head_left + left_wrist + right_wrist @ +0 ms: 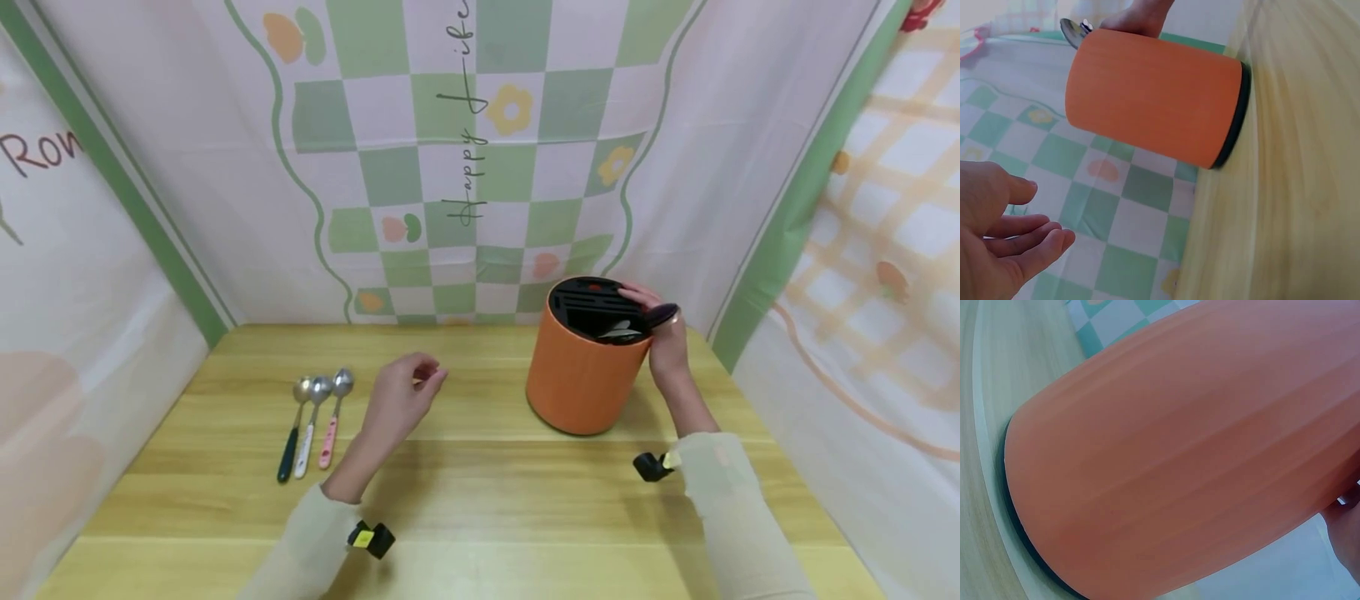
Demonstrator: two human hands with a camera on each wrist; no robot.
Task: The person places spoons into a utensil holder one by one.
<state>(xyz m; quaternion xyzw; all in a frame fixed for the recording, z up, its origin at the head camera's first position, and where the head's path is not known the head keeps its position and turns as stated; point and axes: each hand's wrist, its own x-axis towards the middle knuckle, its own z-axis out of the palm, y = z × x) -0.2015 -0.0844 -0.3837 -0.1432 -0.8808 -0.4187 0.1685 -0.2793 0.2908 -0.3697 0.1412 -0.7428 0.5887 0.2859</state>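
Note:
An orange utensil holder [585, 383] with a black slotted top [581, 298] stands at the right of the table. My right hand [667, 346] grips its upper right side, with fingers reaching over the rim. A shiny spoon head [662, 315] sticks out beside that hand, and silver utensil ends [621, 330] show inside the large compartment. In the right wrist view the orange wall [1179, 456] hides most of this hand. My left hand [401, 396] hovers left of the holder, fingers loosely bent, holding nothing. In the left wrist view, its fingers [1041, 247] are apart from the holder.
Left of my left hand lie three spoons side by side: one with a dark green handle [288, 454], one with a white handle [303, 452], one with a pink handle [327, 442]. The wooden table [480, 500] meets a checkered cloth backdrop [450, 167] behind.

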